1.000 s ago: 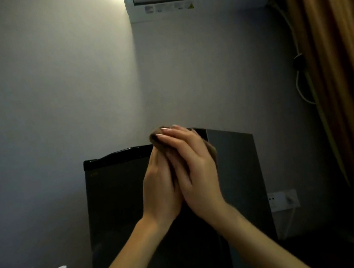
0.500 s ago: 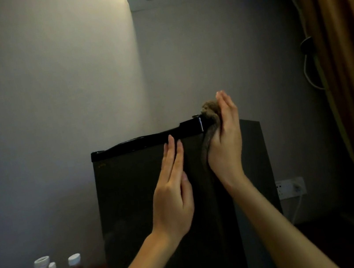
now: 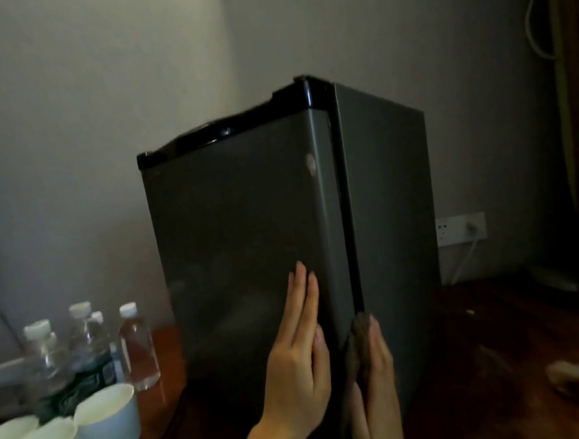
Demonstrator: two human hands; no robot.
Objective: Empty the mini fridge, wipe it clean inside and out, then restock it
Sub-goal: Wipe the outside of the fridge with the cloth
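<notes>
Fridge (image 3: 246, 245): centre of worktop (image 3: 486, 321), door closed. Bottles (image 3: 90, 349): left, unstocked. Left hand (image 3: 300, 369): flat on door, grip straight-fingered, empty. Right hand (image 3: 376, 395): grip flat, pressing cloth (image 3: 361, 329); we note it has slid from top corner down the door's right edge. Outside wipe proceeding, we judge; restocking pending.

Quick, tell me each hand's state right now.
Left hand: open, fingers flat against the fridge door.
Right hand: open, straight fingers pressing the cloth to the door's right edge.
</notes>
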